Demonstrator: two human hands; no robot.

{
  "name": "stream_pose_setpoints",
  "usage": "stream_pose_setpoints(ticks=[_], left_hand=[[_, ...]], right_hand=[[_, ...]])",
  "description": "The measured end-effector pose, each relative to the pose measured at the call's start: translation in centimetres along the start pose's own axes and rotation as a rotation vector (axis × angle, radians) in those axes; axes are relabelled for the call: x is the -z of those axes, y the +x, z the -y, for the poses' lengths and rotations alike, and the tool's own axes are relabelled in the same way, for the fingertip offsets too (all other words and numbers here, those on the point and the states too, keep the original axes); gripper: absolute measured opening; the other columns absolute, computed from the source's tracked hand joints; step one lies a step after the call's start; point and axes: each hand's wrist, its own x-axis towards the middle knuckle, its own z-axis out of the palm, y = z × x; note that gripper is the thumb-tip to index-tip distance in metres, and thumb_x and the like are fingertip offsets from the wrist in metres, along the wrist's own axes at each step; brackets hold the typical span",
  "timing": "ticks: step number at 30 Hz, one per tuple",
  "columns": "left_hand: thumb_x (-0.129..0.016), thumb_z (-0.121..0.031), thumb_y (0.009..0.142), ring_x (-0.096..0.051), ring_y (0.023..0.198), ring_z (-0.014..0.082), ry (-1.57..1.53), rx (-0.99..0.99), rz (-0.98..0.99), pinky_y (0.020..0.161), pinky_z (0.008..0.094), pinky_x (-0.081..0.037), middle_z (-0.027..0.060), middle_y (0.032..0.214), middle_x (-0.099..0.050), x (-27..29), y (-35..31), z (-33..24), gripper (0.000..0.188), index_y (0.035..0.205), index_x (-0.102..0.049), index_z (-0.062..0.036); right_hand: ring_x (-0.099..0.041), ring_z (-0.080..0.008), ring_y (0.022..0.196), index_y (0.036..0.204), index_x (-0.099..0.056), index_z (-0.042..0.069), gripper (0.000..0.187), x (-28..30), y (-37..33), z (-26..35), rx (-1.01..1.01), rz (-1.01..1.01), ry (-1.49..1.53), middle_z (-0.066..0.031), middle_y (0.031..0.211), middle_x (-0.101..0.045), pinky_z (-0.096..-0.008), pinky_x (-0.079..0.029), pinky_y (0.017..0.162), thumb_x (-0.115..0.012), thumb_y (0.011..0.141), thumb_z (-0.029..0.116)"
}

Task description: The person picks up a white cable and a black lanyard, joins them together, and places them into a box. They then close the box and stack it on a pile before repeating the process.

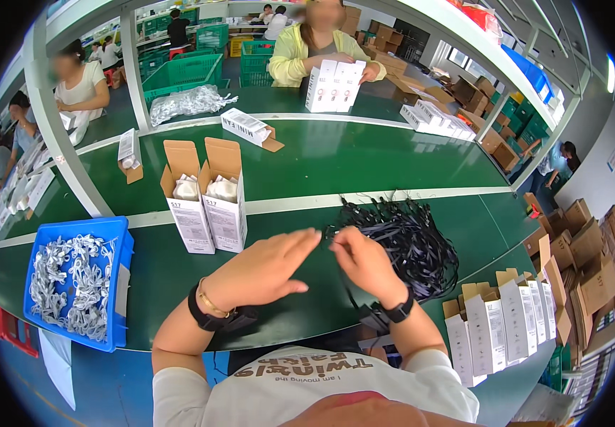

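My left hand (265, 267) is held over the green table with its fingers stretched out and thumb apart, holding nothing. Close beside it, the curled fingers of my right hand (366, 263) pinch a thin black strap (351, 293), which hangs below the hand. Just beyond the right hand lies a tangled heap of black straps (421, 245). Beyond my left hand, two tall white cartons (223, 217) stand upright with brown flaps raised. White wrapped items (222, 188) show in their open tops.
A blue bin (124, 285) of coiled white cables sits at the left. Several open cartons (496, 334) stand in a row at the right edge. Another carton (245, 127) lies beyond the white ledge (307, 201). A co-worker (322, 50) across the table handles white boxes (334, 87).
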Motion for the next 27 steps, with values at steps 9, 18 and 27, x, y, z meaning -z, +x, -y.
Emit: stream_pose_setpoints(ticks=[9,18,27], left_hand=[[-0.062,-0.016,0.09,-0.057,0.075,0.0095,-1.256,0.458,0.167,0.067,0.0228,-0.046,0.0023,0.09,-0.061,-1.7,1.3,1.2,0.021,0.103,-0.058,0.0001],[-0.06,-0.009,0.09,-0.05,0.068,0.0057,-0.882,0.489,-0.173,0.06,0.0202,-0.041,0.0,0.08,-0.055,4.5,-0.8,1.0,0.011,0.099,-0.058,-0.002],[-0.057,-0.003,0.089,-0.048,0.068,0.0058,-0.394,0.267,-0.717,0.058,0.0198,-0.038,0.0011,0.08,-0.053,5.9,-2.9,0.9,0.006,0.095,-0.056,-0.0013]], right_hand=[[-0.059,-0.0117,0.063,0.107,-0.049,0.005,0.017,-0.9,6.9,4.9,0.346,-0.167,0.779,-0.0066,0.083,-0.061,-0.0221,-0.047,0.055,-0.054,0.091,0.004],[-0.053,-0.0094,0.062,0.112,-0.052,0.008,0.02,5.5,9.0,-1.1,0.1,-0.614,1.471,-0.0053,0.085,-0.06,-0.0202,-0.043,0.05,-0.053,0.093,0.008],[-0.055,-0.01,0.07,0.109,-0.055,0.007,0.016,8.2,9.3,-5.6,0.105,-0.983,1.38,-0.0053,0.089,-0.059,-0.0208,-0.045,0.058,-0.053,0.093,0.008]])
